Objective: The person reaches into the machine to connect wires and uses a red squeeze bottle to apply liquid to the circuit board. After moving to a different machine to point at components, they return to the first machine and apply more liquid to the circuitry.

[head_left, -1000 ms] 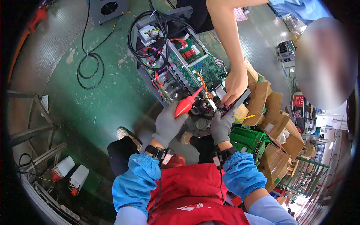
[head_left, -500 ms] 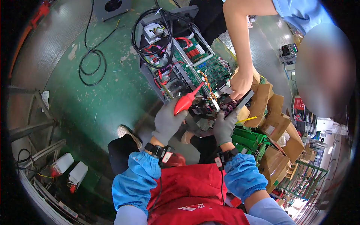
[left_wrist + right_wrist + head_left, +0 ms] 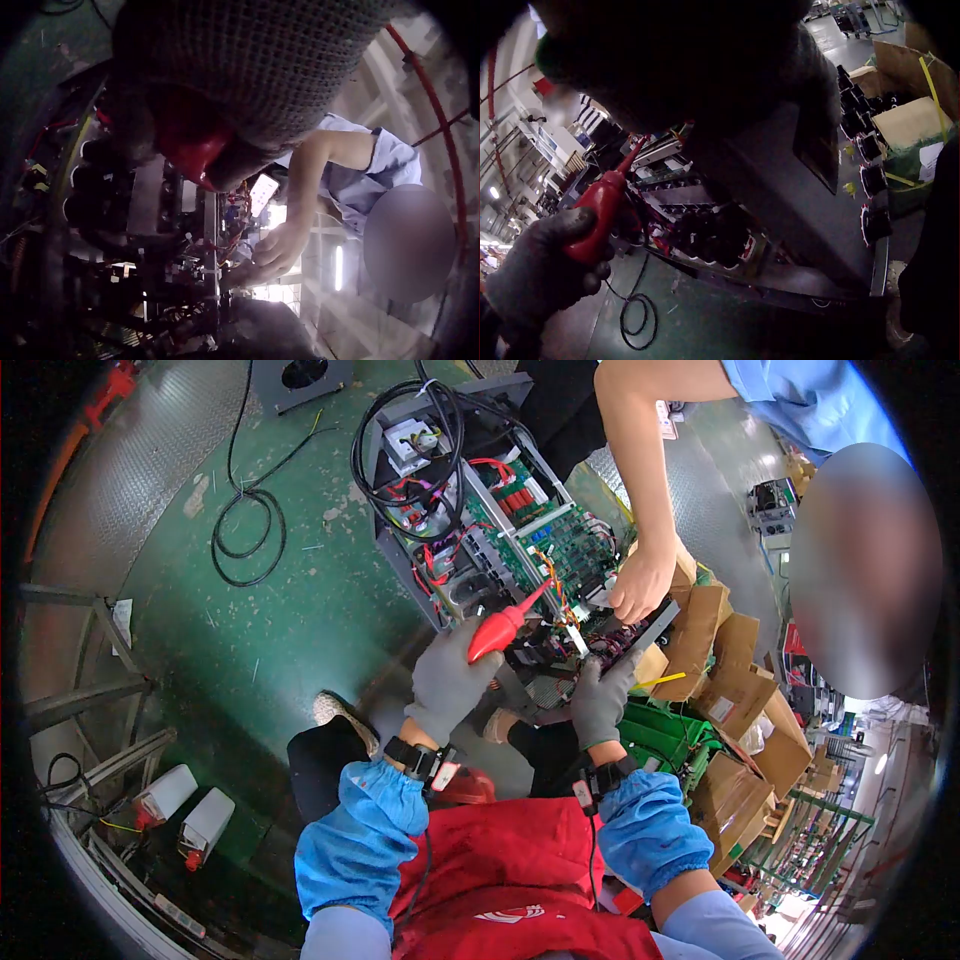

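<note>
My gloved left hand (image 3: 447, 678) grips a red squeeze bottle (image 3: 494, 636) with a long, pointed nozzle. In the head view the nozzle overlaps the wiring of an opened electronics chassis (image 3: 480, 500) fitted with green circuit boards (image 3: 570, 550). The right wrist view also shows the red bottle (image 3: 598, 210), its tip angled up toward the chassis. My gloved right hand (image 3: 600, 705) holds the near end of a grey metal panel (image 3: 655, 628) at the chassis's right side, thumb on the inner side. Another person's bare hand (image 3: 643, 585) reaches in beside that panel, over dark parts and wires.
Coiled black cable (image 3: 357, 460) lies over the chassis's far left. Opened cardboard boxes (image 3: 735, 660) and a green crate (image 3: 665, 732) stand at the right. A looped cable (image 3: 248, 525) lies on the green floor. The other person leans in from upper right.
The other person's hand has drawn back a little from the parts near my right hand. The chassis has shifted slightly right in view. My hands keep their holds on the bottle and panel.
</note>
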Demonstrator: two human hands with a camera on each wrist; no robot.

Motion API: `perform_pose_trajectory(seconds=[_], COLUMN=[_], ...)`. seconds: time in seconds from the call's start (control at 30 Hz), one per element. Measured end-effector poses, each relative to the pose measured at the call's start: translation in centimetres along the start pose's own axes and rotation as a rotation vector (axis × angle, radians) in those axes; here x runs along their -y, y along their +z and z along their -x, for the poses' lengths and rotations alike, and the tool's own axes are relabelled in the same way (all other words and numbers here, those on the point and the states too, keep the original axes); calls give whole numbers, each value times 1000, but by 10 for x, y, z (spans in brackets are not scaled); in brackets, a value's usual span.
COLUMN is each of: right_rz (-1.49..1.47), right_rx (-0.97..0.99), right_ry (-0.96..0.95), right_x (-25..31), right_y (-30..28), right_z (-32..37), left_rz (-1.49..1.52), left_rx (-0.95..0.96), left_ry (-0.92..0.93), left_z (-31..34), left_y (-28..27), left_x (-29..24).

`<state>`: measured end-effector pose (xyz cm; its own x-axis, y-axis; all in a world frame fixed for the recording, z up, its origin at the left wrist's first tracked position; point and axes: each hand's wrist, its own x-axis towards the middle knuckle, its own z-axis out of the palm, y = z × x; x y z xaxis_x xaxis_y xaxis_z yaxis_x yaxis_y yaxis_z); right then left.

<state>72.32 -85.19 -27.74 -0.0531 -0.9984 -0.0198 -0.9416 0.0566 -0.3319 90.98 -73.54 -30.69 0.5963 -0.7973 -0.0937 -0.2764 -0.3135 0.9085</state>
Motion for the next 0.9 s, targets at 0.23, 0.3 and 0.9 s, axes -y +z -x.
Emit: perform_pose_trajectory(seconds=[0.23,0.3,0.9], right_rz=[-14,-26,-26], right_rx=[11,4,-15], right_ry=[4,-8,1], right_x=[2,-2,-6], right_y=[-2,0,3], right_z=[2,1,1], left_rz=[-1,-2,81], left_rx=[-41,-46,-58], left_ry=[30,43,33], left_z=[-6,-7,-11], left_y=[-4,-2,-3], left_x=[0,4,5])
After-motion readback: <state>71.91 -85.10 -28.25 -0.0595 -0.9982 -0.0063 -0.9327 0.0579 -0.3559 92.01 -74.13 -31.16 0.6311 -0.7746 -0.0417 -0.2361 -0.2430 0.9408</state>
